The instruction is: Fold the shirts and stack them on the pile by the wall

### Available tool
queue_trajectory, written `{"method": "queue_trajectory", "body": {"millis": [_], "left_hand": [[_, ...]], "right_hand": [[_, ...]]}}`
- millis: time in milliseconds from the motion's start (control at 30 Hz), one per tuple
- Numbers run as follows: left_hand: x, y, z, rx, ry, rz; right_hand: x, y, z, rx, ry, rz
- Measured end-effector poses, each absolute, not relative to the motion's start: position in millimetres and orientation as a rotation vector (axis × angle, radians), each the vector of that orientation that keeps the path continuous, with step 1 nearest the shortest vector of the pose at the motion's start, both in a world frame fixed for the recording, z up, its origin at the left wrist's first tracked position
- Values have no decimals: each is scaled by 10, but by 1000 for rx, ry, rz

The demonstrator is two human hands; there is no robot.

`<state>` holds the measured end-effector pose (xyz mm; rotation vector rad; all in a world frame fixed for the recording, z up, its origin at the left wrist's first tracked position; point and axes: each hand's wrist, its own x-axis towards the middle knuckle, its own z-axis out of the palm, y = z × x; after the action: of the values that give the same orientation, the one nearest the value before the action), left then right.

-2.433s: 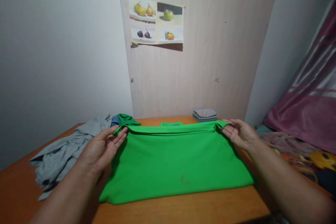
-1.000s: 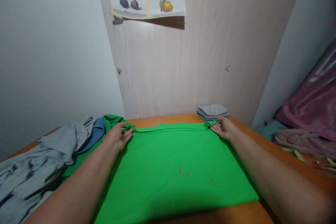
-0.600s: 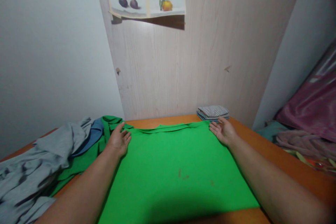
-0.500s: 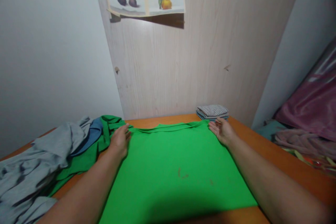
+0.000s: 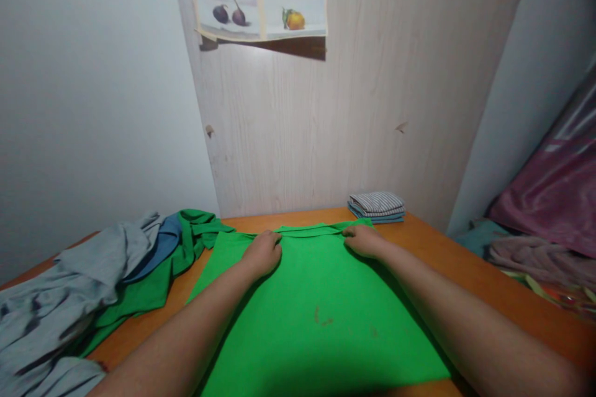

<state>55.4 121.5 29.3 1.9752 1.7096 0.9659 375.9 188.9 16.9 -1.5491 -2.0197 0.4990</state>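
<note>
A bright green garment [image 5: 316, 316] lies flat on the orange wooden table [image 5: 465, 273], folded over at its far edge. My left hand [image 5: 263, 253] rests on that far edge left of the middle, fingers curled down onto the fabric. At the same edge, right of the middle, sits my right hand [image 5: 364, 239], also with curled fingers gripping the cloth. Both forearms stretch across the garment. A few small dark spots mark its middle.
A heap of loose clothes lies at the left: grey cloth [image 5: 69, 285], a blue piece [image 5: 158, 248] and crumpled green cloth [image 5: 190, 239]. A small folded striped stack [image 5: 377, 206] stands by the wooden wall panel. Purple fabric and bedding [image 5: 549, 211] are at the right.
Both hands have slid inward along the garment's far edge from its corners toward the middle, and their flat fingers have curled onto the cloth. The garment now looks narrower at the far end.
</note>
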Motion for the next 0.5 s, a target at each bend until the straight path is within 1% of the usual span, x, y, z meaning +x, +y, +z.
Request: {"method": "queue_trajectory", "body": {"millis": [300,500], "left_hand": [[639,1324,272,2151,1801,958],[760,1305,198,2265,1814,735]], "right_hand": [[3566,1907,267,-1568,-2044,350],[3211,1757,266,-1488,-2281,343]]}}
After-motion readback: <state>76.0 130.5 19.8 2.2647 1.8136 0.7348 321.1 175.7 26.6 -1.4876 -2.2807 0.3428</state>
